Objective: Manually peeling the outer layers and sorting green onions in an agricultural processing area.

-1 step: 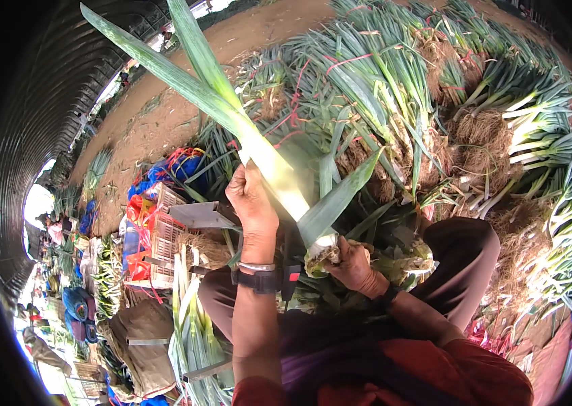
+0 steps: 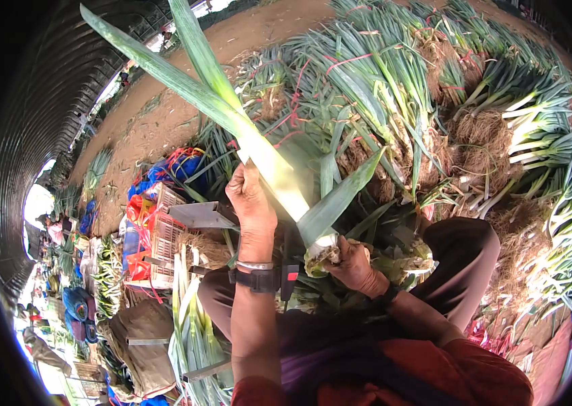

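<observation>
A large leek (image 2: 269, 166) slants across the middle, its green leaves reaching to the upper left and its white root end low beside my right hand. My left hand (image 2: 252, 199) is closed against the side of the pale shaft, its fingertips partly hidden by the stalk. Around the root end, my right hand (image 2: 355, 269) is closed, thumb uppermost. A broad green leaf (image 2: 343, 196) folds away from the shaft, rising to the right from just above that hand. Peeled leaves and scraps (image 2: 411, 257) lie below, between my knees.
Tied leek bundles (image 2: 367, 88) pile up ahead, with more roots and stalks (image 2: 550, 223) at the right. On the left stand a pale plastic crate (image 2: 164, 237), a metal plate (image 2: 201, 215) and a brown sack (image 2: 140, 338). Loose leeks (image 2: 194, 345) lie beside my left leg.
</observation>
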Demonstrator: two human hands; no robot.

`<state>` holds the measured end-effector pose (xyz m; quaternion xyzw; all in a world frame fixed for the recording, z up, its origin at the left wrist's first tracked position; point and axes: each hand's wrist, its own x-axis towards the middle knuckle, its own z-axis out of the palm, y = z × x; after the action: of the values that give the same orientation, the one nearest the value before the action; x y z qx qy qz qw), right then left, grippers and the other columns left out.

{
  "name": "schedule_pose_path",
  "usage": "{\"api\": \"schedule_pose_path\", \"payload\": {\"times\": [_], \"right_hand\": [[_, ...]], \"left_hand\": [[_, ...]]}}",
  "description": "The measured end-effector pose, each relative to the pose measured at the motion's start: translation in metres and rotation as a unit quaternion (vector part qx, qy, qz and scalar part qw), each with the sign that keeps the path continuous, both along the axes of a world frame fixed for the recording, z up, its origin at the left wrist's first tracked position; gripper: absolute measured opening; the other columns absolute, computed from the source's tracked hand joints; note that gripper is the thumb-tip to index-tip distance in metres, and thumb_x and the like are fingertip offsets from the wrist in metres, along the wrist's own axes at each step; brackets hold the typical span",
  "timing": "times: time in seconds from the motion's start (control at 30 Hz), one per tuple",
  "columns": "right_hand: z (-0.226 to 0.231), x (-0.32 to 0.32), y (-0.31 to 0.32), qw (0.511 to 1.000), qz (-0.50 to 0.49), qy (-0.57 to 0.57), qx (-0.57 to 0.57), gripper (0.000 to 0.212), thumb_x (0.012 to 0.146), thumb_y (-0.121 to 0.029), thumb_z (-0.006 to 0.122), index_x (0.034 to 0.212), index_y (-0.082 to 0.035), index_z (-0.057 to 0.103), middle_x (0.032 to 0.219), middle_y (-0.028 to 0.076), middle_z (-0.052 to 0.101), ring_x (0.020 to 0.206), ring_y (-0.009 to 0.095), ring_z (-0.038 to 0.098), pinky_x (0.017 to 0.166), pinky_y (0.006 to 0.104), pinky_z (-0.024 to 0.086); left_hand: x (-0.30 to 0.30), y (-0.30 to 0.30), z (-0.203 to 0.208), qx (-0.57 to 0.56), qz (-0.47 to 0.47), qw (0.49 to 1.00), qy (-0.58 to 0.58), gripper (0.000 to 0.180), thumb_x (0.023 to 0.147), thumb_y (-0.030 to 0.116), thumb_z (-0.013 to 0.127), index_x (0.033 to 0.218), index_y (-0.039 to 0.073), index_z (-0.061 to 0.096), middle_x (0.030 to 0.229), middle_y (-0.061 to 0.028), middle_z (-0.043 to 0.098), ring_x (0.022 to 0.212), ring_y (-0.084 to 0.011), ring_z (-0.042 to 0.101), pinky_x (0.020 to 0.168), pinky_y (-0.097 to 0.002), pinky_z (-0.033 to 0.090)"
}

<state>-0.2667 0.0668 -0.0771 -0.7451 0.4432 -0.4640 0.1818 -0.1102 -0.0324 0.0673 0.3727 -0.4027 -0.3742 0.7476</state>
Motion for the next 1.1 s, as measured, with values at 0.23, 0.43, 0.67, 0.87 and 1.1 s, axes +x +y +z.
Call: {"api": "schedule_pose_path", "payload": {"times": [0.23, 0.43, 0.67, 0.87, 1.1], "right_hand": [[0.01, -0.004, 0.002, 0.999, 0.044, 0.006, 0.017, 0.041, 0.067, -0.022, 0.072, 0.095, -0.002, 0.049, 0.06, 0.016, 0.056, 0.058, 0.036, 0.058, 0.054, 0.0423, 0.046], [0.039, -0.002, 0.009, 0.992, 0.105, -0.056, -0.029, 0.047, 0.067, -0.023, 0.075, 0.101, -0.001, 0.049, 0.065, 0.015, 0.056, 0.062, 0.036, 0.057, 0.058, 0.043, 0.045], [0.044, -0.008, 0.019, 0.999, 0.036, 0.034, -0.023, 0.044, 0.071, -0.035, 0.07, 0.098, -0.002, 0.058, 0.081, 0.013, 0.059, 0.074, 0.031, 0.058, 0.064, 0.042, 0.046], [0.035, -0.018, 0.005, 0.997, -0.012, 0.075, 0.014, 0.05, 0.07, -0.03, 0.072, 0.108, -0.002, 0.056, 0.097, 0.018, 0.06, 0.087, 0.032, 0.06, 0.077, 0.0429, 0.047], [0.033, -0.024, 0.008, 0.995, -0.015, 0.102, 0.003, 0.058, 0.07, -0.027, 0.074, 0.116, -0.001, 0.051, 0.107, 0.017, 0.059, 0.097, 0.033, 0.058, 0.085, 0.0439, 0.046]], "left_hand": [[0.006, -0.003, -0.013, -0.014, -0.342, 0.926, 0.159, 0.045, 0.081, 0.02, 0.064, 0.114, -0.007, 0.05, 0.078, -0.0044, 0.052, 0.058, -0.0111, 0.042, 0.043, -0.0217, 0.032], [0.005, -0.012, -0.086, 0.087, -0.267, 0.794, -0.539, 0.016, 0.082, 0.024, 0.062, 0.082, 0.008, 0.064, 0.069, -0.0071, 0.06, 0.062, -0.0229, 0.059, 0.058, -0.0382, 0.048], [0.061, 0.009, -0.133, 0.099, -0.068, 0.949, -0.291, 0.038, 0.092, 0.036, 0.05, 0.097, 0.0, 0.063, 0.081, -0.0047, 0.064, 0.075, -0.0182, 0.061, 0.07, -0.0369, 0.05], [0.032, 0.011, 0.075, -0.068, -0.112, 0.991, 0.03, 0.061, 0.091, 0.046, 0.052, 0.13, 0.001, 0.04, 0.109, -0.0185, 0.061, 0.103, -0.0308, 0.059, 0.09, -0.041, 0.049], [-0.02, 0.027, 0.025, 0.028, -0.144, 0.984, -0.1, 0.055, 0.087, 0.009, 0.06, 0.135, 0.001, 0.033, 0.113, -0.019, 0.059, 0.108, -0.0276, 0.058, 0.095, -0.0367, 0.047]]}}
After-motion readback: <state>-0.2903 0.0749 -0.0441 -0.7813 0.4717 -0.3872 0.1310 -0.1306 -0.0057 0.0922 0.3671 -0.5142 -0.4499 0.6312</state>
